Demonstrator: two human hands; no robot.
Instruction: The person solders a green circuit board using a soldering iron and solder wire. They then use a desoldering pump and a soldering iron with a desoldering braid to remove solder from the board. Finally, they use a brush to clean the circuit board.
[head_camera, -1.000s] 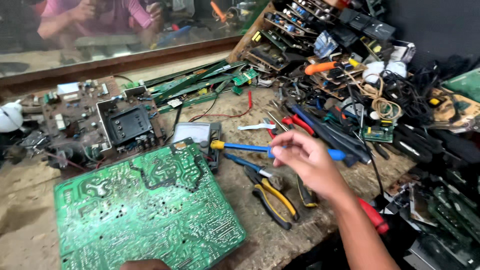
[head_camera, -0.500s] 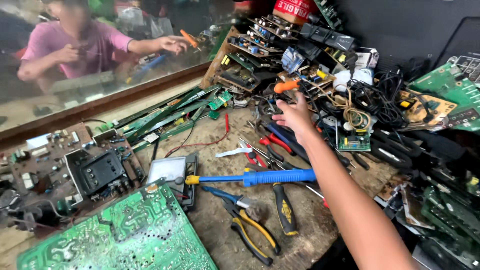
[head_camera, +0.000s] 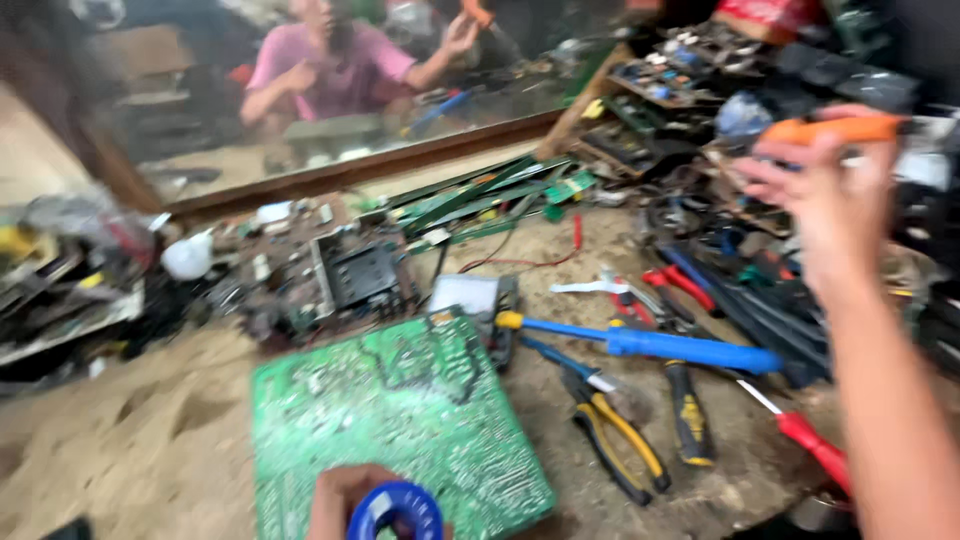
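Nearest to me, at the bottom edge, my left hand is curled around a small blue ring-shaped spool; only the top of the hand shows, so I cannot tell how tightly the fingers close. The spool sits just over the near edge of the large green printed circuit board, which lies flat on the dusty brown workbench.

Just right of the board lie yellow-and-black handled pliers, and past them a long blue-handled tool with a yellow collar stretches across the bench. A red-handled screwdriver lies near my right forearm.

Farther back, a dark circuit assembly with a square black frame sits behind the green board, with a small grey metal box beside it.

My right hand is raised over the heap of cables and parts on the right, fingers wrapped around an orange-handled tool, which it grips at the top of the hand. The hand is blurred.

Beyond the wooden rail, another person in a pink shirt sits.
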